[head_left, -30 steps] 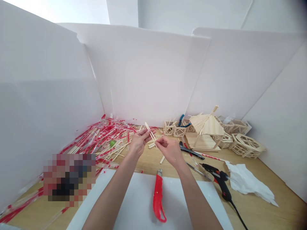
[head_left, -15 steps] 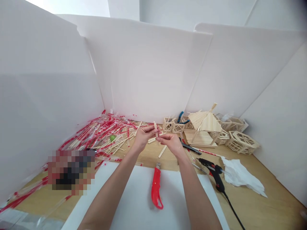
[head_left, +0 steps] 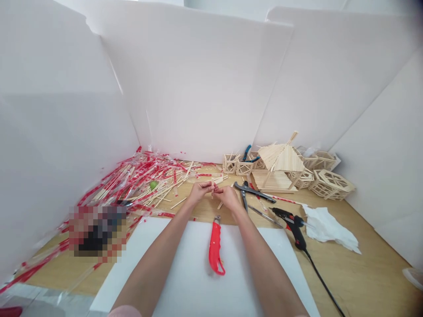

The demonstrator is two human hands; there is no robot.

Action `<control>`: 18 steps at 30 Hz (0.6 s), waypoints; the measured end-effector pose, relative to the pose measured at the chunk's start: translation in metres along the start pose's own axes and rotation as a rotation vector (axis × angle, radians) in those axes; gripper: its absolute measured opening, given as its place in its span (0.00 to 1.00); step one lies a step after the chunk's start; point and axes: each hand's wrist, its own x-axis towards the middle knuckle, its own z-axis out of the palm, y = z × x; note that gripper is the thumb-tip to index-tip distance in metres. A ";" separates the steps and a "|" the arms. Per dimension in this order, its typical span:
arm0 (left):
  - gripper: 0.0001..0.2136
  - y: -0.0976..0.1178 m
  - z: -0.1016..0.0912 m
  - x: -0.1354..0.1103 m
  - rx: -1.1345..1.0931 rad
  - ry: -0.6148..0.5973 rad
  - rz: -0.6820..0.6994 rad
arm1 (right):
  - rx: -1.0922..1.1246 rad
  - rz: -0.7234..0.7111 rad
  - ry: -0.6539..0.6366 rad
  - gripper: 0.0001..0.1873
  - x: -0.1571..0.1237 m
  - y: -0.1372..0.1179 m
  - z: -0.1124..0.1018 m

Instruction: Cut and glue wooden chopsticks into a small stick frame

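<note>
My left hand (head_left: 199,191) and my right hand (head_left: 226,197) meet in front of me, above the bare table just beyond the white sheet (head_left: 185,273). Between their pinched fingertips they hold a few short wooden sticks (head_left: 212,187) upright; fingers partly cover them. Both hands are closed on these sticks. On the sheet between my forearms lies a red-handled tool (head_left: 215,248) with a short metal end pointing away from me. More loose wooden sticks (head_left: 220,179) lie just behind my hands.
At left spreads a heap of sticks and red-and-clear wrappers (head_left: 155,165), beside a blurred-out dark patch. To the right are black-handled cutters (head_left: 254,192), a glue gun (head_left: 292,224), white tissue (head_left: 330,229), a stick-built pavilion (head_left: 280,160), lattice frames (head_left: 332,185) and blue-handled pliers (head_left: 246,154). White panels surround the table.
My hands have drawn closer together, and the sticks between them stand more upright. The whole view has tilted down slightly; the black-handled cutters now show more fully.
</note>
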 end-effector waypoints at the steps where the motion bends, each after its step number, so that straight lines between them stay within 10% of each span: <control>1: 0.16 0.001 0.000 0.000 0.007 -0.010 -0.001 | 0.006 0.000 -0.022 0.10 0.001 0.002 -0.005; 12: 0.14 0.003 0.011 0.000 0.168 -0.139 0.026 | 0.386 -0.222 0.102 0.15 0.001 -0.007 -0.026; 18: 0.15 0.005 0.027 -0.002 0.565 -0.017 -0.077 | 0.465 -0.037 0.306 0.18 -0.003 0.001 -0.066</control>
